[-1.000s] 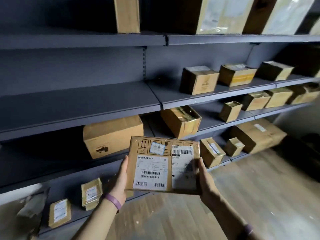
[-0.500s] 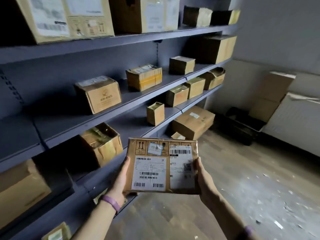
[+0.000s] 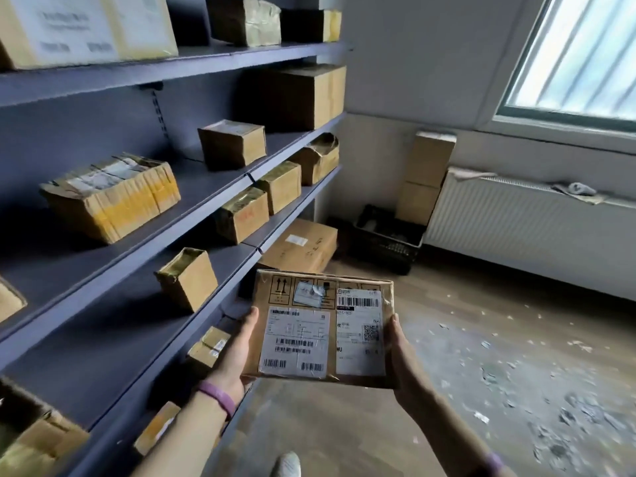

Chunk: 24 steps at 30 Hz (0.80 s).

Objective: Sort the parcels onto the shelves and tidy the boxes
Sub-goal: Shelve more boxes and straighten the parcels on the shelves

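A flat brown parcel [image 3: 321,327] with white shipping labels and barcodes faces up at chest height in front of me. My left hand [image 3: 235,352] grips its left edge, a purple band on that wrist. My right hand [image 3: 404,366] grips its right edge. The grey shelving [image 3: 113,242] runs along my left with several cardboard boxes spread over its levels, such as a small upright box [image 3: 188,283] and a yellow-taped box [image 3: 113,194]. The fingers under the parcel are hidden.
A large box [image 3: 303,246] lies on the floor at the shelf's far end. A black crate [image 3: 387,241] with a tall box [image 3: 425,177] stands in the corner beside a white radiator [image 3: 523,228] under a window. Paper scraps litter the wooden floor [image 3: 499,373].
The view has swung right along the shelves toward the room's corner and window. The parcel stays held between both hands in the same pose.
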Available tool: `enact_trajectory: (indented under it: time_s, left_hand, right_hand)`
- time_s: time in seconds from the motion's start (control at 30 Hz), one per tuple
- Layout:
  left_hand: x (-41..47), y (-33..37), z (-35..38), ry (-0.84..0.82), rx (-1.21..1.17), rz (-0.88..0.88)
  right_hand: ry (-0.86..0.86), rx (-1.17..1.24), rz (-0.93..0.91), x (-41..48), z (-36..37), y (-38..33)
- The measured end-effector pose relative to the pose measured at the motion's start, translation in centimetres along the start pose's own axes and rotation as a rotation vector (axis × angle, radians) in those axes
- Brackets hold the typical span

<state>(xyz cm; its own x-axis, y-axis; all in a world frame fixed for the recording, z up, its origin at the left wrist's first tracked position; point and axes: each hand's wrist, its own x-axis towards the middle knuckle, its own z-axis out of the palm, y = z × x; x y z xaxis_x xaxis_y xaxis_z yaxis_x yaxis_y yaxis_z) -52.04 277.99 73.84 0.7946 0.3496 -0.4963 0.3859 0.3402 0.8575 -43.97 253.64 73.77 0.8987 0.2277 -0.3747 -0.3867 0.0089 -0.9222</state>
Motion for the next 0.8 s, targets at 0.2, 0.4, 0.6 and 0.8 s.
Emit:
enact_trajectory:
  time_s: [0.2, 0.4, 0.6, 0.8]
  left_hand:
    - [12.5, 6.5, 3.7, -0.095, 0.085, 0.005]
    - [22.4, 13.4, 8.0, -0.161, 0.136, 0.006]
    - [31.2, 17.7, 13.3, -0.211, 0.167, 0.059]
    - [42.0, 21.0, 19.8, -0.273, 0.230, 0.007]
  right_hand:
    - [0.123, 0.048, 0.012, 10.8, 0.4, -4.2]
    - [0.218, 0.100, 0.015, 19.0, 0.4, -9.1]
    - [0.278, 0.175, 0.035, 27.4, -1.8, -12.4]
    - [0.316, 0.196, 0.043, 38.9, -5.4, -15.4]
